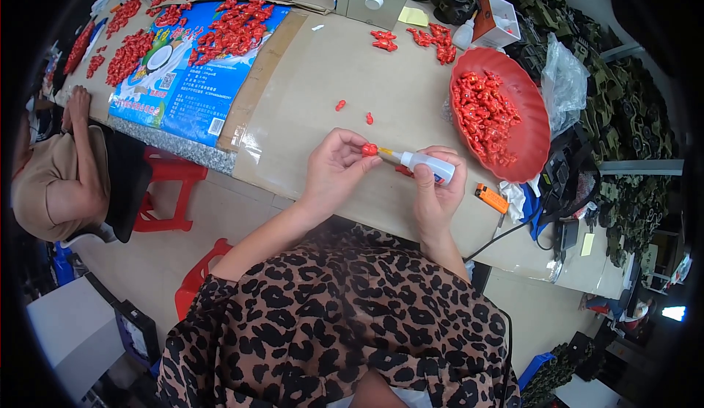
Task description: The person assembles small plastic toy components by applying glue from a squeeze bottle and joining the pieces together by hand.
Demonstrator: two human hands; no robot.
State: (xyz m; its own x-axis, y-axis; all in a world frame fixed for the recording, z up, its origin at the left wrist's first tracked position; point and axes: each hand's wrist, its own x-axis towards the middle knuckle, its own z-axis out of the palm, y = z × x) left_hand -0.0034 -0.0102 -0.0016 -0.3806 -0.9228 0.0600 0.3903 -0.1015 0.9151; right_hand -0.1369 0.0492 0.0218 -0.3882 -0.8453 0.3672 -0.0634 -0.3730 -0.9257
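Note:
My left hand (330,172) pinches a small glossy red plastic piece (369,149) between thumb and fingertips above the table. In my right hand (440,195) is a small white squeeze bottle (433,166) that looks like a glue bottle, lying nearly level. Its thin yellowish nozzle (387,151) points left and meets or almost meets the red piece. Another bit of red shows just under the bottle; whether it lies on the table or in my right hand, I cannot tell. Two loose red pieces, one (340,105) and another (369,118), lie beyond my left hand.
At right stands a scalloped red bowl (541,126) of red pieces, with an orange block-shaped item (491,197) nearer me. More pieces cover a blue printed sheet (198,104) at left. A grey machine (372,1) stands at the back. Far left sits another person (70,181).

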